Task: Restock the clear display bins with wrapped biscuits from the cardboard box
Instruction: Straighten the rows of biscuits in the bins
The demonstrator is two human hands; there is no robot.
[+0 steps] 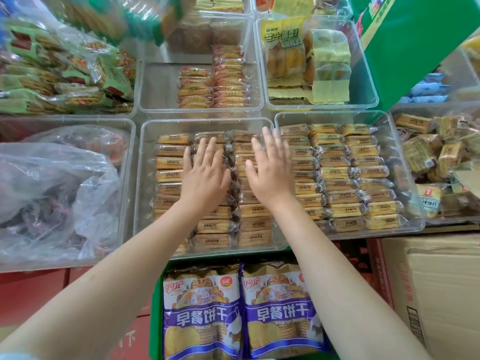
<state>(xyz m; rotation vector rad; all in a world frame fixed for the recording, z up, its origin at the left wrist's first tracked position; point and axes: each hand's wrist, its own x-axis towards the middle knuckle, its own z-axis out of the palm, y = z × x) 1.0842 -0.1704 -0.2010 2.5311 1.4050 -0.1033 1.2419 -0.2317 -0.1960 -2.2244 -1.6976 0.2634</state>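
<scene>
A clear display bin (145,178) in the middle holds three rows of wrapped biscuits (170,163). My left hand (205,175) lies flat on the middle row with its fingers straight and spread. My right hand (270,170) is flat beside it, over the right row, fingers straight. Neither hand grips a packet. Below the bin, a green box (155,307) holds two purple-and-white bags of breakfast biscuits (202,313). A brown cardboard box (436,287) stands at the lower right.
To the right is a second clear bin (413,198) full of the same wrapped biscuits. Behind are a half-filled bin of red-wrapped biscuits (223,84) and a bin of yellow packets (293,53). A crumpled plastic bag (52,188) fills the left bin. A green carton (415,48) tilts at upper right.
</scene>
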